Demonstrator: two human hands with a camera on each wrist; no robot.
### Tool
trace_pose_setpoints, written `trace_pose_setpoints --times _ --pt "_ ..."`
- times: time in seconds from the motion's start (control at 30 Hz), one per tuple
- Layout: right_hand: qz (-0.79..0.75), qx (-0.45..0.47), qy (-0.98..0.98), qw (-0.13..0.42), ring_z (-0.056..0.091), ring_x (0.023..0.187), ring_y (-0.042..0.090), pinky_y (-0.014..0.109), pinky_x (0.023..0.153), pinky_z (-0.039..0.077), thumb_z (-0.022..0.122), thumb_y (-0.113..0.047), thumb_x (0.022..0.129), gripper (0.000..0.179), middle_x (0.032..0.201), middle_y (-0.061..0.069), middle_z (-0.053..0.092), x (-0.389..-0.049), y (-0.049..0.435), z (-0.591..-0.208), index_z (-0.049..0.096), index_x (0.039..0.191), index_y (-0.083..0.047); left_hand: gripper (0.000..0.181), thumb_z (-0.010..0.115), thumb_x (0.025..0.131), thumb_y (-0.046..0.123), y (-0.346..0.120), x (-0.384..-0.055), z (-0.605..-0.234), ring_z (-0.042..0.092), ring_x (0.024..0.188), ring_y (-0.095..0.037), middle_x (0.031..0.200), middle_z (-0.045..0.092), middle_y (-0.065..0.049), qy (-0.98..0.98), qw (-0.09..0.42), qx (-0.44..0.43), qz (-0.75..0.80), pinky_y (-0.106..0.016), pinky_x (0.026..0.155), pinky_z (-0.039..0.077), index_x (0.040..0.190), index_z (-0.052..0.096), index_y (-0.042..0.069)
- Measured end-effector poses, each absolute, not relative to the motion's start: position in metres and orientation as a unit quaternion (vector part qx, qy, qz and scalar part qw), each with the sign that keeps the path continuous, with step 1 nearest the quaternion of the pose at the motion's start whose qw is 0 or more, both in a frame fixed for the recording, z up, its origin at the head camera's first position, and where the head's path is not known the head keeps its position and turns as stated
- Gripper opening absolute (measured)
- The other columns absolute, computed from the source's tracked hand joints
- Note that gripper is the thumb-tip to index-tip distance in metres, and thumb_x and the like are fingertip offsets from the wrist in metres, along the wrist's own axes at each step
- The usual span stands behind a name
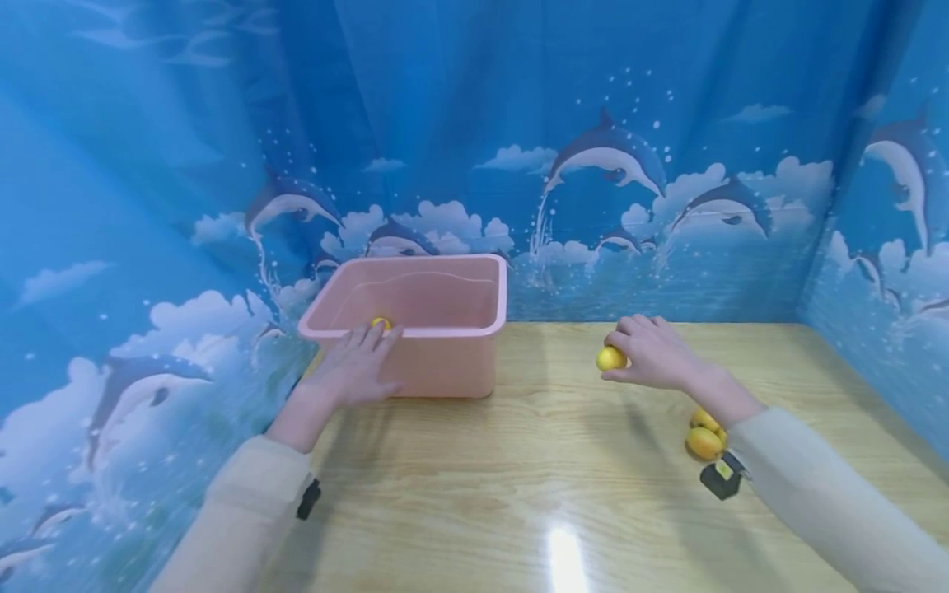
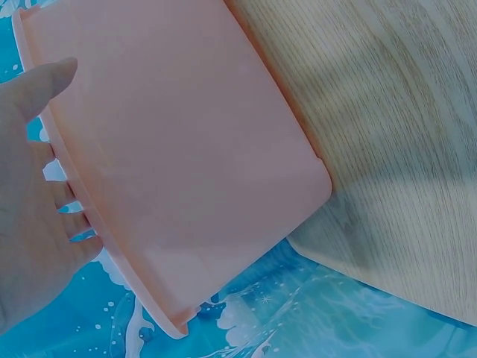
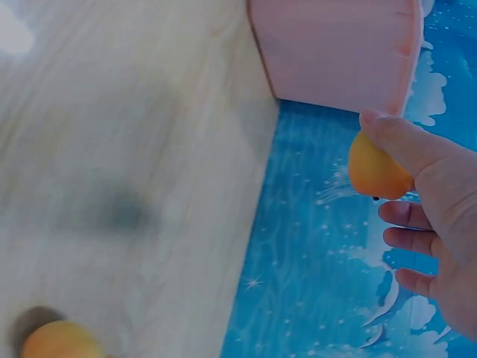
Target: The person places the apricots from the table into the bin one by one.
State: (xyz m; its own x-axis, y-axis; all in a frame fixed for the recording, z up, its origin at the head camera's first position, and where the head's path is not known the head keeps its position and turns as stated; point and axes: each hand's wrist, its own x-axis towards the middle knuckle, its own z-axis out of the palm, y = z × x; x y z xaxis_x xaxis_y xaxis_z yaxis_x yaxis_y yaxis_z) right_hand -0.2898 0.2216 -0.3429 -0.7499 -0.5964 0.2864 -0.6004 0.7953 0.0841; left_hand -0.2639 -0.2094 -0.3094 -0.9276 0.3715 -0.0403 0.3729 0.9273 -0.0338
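Note:
Above the table on the right, my right hand (image 1: 654,352) pinches a small yellow-orange fruit (image 3: 378,167), mango-like, between thumb and index finger. Its other fingers are spread apart from the fruit in the right wrist view. My left hand (image 1: 354,366) reaches over the near rim of a pink plastic bin (image 1: 445,362), fingers extended past the rim and thumb apart. Just beyond those fingertips a yellow fruit (image 1: 381,322) shows inside the bin, partly hidden by the hand. Under my right forearm, more yellow-orange fruits (image 1: 704,443) lie on the table.
The wooden table (image 1: 519,478) has the bin at its back left. A blue curtain (image 1: 460,99) with dolphins hangs behind it and along both sides. Small black devices sit at both wrists, the right one (image 1: 721,478) close to the loose fruits.

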Motion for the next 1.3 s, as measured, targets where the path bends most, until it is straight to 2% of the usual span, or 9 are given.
trace_pose_setpoints --times 0.27,0.7,1.3 --pt "0.02 0.304 -0.944 0.124 0.043 0.078 0.02 0.034 0.063 0.031 0.073 -0.041 0.076 0.038 0.082 -0.001 0.047 -0.298 0.204 -0.324 0.065 0.098 -0.011 0.084 0.054 0.089 0.047 -0.208 -0.264 -0.309 0.003 0.139 -0.039 0.153 0.005 -0.021 0.982 0.015 0.185 -0.018 -0.052 0.111 0.011 0.15 0.01 0.009" --pt "0.042 0.311 -0.942 0.12 0.044 0.08 0.022 0.037 0.066 0.033 0.072 -0.041 0.078 0.037 0.086 0.002 0.051 -0.311 0.165 -0.298 0.065 0.098 -0.011 0.085 0.054 0.089 0.047 -0.209 -0.266 -0.311 0.001 0.139 -0.038 0.153 0.004 -0.02 0.984 0.018 0.179 -0.017 -0.052 0.111 0.009 0.15 0.009 0.009" --pt "0.067 0.3 -0.947 0.096 0.043 0.087 0.023 0.038 0.071 0.035 0.067 -0.046 0.081 0.046 0.094 0.005 0.052 -0.328 0.121 -0.275 0.063 0.109 -0.01 0.085 0.055 0.088 0.048 -0.21 -0.264 -0.312 0.002 0.139 -0.038 0.153 0.005 -0.019 0.985 0.017 0.173 -0.016 -0.053 0.11 0.01 0.15 0.011 0.011"
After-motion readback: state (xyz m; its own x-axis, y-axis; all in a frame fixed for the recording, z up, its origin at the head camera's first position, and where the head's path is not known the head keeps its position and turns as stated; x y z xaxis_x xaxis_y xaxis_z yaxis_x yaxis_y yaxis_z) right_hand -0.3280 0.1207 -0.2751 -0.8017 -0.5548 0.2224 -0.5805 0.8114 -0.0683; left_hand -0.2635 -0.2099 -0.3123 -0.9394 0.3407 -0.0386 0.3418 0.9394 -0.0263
